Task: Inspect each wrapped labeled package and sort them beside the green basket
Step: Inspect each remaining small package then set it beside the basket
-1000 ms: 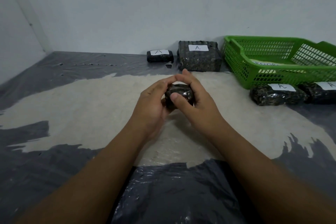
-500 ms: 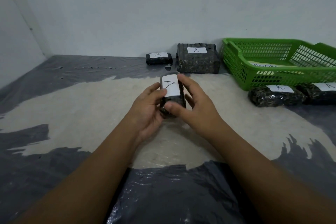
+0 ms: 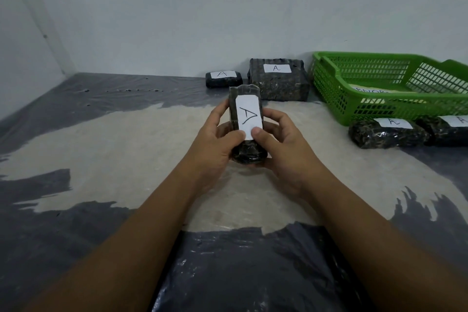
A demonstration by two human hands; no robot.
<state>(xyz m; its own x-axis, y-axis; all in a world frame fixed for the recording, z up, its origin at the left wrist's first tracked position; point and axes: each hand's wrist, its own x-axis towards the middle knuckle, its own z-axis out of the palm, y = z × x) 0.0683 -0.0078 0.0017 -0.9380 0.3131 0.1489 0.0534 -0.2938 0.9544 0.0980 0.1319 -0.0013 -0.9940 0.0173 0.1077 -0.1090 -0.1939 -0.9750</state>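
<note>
Package (image 3: 244,119) upright between both hands

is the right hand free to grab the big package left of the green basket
Probably not yet: the right hand and left hand both grip the held package. Otherwise the way to the big package looks open.

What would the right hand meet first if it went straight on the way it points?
The right hand grips the held package, so that comes first. Beyond it, the small package by the wall looks next in line, though depth is unclear.
</note>
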